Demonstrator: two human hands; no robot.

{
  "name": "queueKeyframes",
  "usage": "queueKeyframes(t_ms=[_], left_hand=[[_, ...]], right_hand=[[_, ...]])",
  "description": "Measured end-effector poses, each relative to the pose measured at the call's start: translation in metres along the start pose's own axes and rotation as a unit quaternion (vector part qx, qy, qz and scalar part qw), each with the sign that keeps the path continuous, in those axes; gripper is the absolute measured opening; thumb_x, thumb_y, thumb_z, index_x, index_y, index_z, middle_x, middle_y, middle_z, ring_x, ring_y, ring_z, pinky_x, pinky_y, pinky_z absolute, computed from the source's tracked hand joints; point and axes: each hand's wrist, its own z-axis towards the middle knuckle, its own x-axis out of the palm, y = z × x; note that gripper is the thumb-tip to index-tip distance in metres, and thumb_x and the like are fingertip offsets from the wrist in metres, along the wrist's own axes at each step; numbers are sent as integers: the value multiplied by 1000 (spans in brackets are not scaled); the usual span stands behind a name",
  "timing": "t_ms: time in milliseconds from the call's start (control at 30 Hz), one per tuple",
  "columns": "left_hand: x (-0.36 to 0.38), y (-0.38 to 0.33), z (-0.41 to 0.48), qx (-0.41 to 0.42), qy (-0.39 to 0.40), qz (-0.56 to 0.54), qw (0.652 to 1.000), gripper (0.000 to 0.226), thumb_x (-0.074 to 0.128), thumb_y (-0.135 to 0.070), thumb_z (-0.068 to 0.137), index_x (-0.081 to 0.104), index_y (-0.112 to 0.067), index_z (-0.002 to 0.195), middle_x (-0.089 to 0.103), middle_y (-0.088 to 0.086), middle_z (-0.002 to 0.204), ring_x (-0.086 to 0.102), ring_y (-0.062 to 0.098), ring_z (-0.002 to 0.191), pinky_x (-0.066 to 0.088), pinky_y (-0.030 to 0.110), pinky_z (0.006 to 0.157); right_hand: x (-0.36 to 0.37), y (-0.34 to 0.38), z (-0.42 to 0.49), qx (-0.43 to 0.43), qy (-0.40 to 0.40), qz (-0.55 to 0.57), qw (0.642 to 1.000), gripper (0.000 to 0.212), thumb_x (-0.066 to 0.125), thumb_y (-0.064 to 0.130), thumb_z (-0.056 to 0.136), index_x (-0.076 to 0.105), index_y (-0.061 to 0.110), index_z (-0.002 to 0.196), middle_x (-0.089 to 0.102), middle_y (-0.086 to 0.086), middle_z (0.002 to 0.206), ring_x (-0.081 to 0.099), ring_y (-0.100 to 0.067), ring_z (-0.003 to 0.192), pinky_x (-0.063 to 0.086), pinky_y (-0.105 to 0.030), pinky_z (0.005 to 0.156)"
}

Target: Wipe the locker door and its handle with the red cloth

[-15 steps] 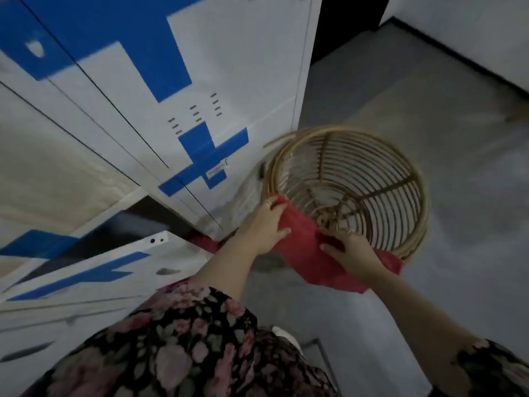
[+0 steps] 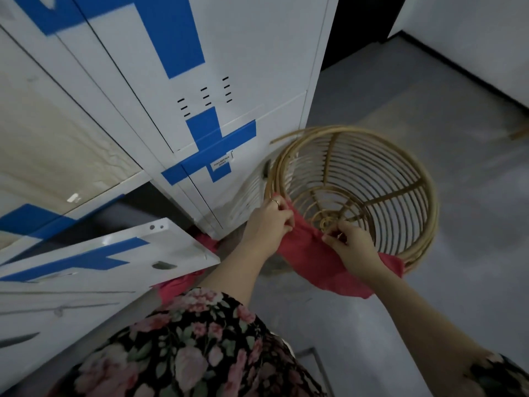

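Field notes, head view.

- Your left hand [image 2: 267, 222] has its fingers curled tight on the left upper edge of the red fabric cloth [image 2: 309, 262]. A thin ring [image 2: 276, 202] shows on one finger.
- Your right hand [image 2: 350, 247] pinches the same cloth further right, its fingertips bunched on the fabric.
- The cloth is stretched between your two hands at the near rim of the round, open-slatted tan wicker basket [image 2: 340, 129]. Its lower part hangs down outside the basket, and a tail sticks out to the right past your right wrist.
- The basket sits on the grey floor [image 2: 429, 310], just beside the corner of the white metal locker bank with blue shapes [image 2: 229, 67]. Its mouth faces you.
- The white locker door with a blue stripe [image 2: 114, 253] stands open at lower left, well apart from the cloth. Neither hand touches it.
- There is a dark oval recess [image 2: 163, 265] near the door's free edge. You cannot tell from here whether it is the handle.
- A small white label [image 2: 221, 164] sits on a blue cross low on the bank. Its print is too small to read.
- A dark floral sleeve [image 2: 186, 353] covers your left upper arm.
- Some pink-red fabric [image 2: 177, 282] shows under the open door's edge. What it is cannot be told.
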Motion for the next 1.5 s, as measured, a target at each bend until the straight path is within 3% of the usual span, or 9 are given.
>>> queueKeyframes(t_ms=[233,400,600,800,967,1167,1233,1333,1500], left_hand=[[-63,-6,-39,-33,22,-184,982,9,65,-9,84,61,-16,79,63,-2,99,57,11,96,40,24,86],[-123,-7,-76,-56,-23,-281,958,16,64,-11,85,61,-24,76,69,2,96,62,13,97,47,30,91],[-196,-7,-134,-23,-119,-354,927,15,55,-7,90,55,-17,79,60,-8,73,57,-1,66,44,17,66],[-256,9,-189,15,-263,-265,927,16,49,-10,94,50,-22,84,48,-5,71,45,5,66,36,18,64],[-295,29,-226,16,-338,-202,919,7,51,-24,89,50,-27,82,51,-10,72,48,4,69,38,20,69],[-339,54,-256,1,-428,-84,900,20,58,-13,88,52,-31,81,55,-9,86,49,-2,79,35,7,71],[-358,62,-267,6,-485,-28,874,18,58,-10,89,52,-27,84,52,-13,89,48,-7,85,34,3,74],[-391,68,-284,28,-571,53,819,14,56,-9,89,53,-23,89,50,-8,90,47,-8,85,34,4,76],[-439,70,-299,70,-658,159,733,15,47,-9,86,60,-4,89,52,5,92,46,6,87,38,19,78]], right_hand=[[-12,40,-10,-102,-27,-36,994,6,57,3,84,63,3,83,58,-11,79,52,-22,73,44,-36,67],[-22,103,-13,-163,3,-24,986,26,56,3,85,70,24,85,58,-11,89,53,-22,85,43,-29,75],[-19,199,-30,-246,42,24,968,32,59,8,84,64,39,79,53,-5,89,51,-12,82,38,-17,71],[20,276,-56,-310,54,39,948,31,72,29,72,60,36,100,50,-2,94,51,-4,85,37,-11,72],[46,331,-75,-319,88,110,937,5,68,21,78,69,27,79,60,-4,79,55,-7,70,41,-14,65],[64,386,-83,-223,180,369,884,17,53,15,88,66,14,76,67,2,75,61,-10,77,46,-26,76],[65,402,-82,-176,159,474,848,16,52,17,88,65,11,80,66,-8,88,60,-20,89,46,-33,86],[55,427,-81,-182,34,558,809,15,53,19,88,61,17,77,60,1,78,58,-10,73,51,-20,68],[49,463,-72,-331,-176,385,843,16,51,25,91,58,19,103,61,7,93,59,-4,86,51,-20,72]])
